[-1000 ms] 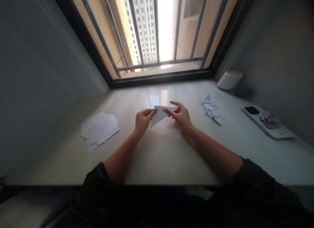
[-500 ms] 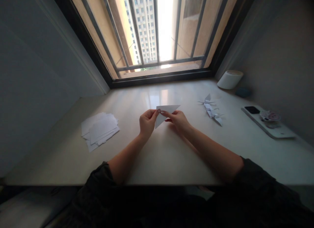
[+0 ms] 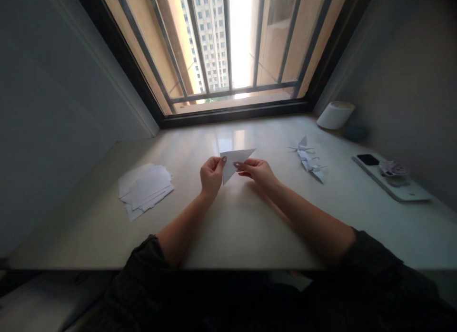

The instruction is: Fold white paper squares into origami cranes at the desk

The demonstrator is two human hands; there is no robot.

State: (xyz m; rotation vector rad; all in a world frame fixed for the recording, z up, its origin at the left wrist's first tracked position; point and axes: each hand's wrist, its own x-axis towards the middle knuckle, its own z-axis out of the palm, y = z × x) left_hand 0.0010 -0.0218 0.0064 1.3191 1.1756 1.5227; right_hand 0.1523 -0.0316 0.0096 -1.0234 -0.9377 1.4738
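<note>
A white sheet of paper folded into a triangle (image 3: 233,158) is held up above the middle of the pale counter (image 3: 246,237). My left hand (image 3: 212,174) pinches its left edge, thumb on the near face. On the lower right slanted edge, my right hand (image 3: 259,171) grips the paper between thumb and fingers. One pointed corner sticks out to the upper right, another points down beside my left hand. The fingers behind the paper are partly hidden.
To the left lies a loose stack of white paper (image 3: 148,189). Several folded paper cranes (image 3: 307,161) sit in a row at right. Farther right are a phone (image 3: 391,177) and a white cylindrical object (image 3: 335,115). A barred window (image 3: 235,115) closes off the back.
The folded paper has shifted slightly left and up with my left hand. My right thumb has slid away from the left thumb, toward the paper's right slanted edge, so the hands are farther apart.
</note>
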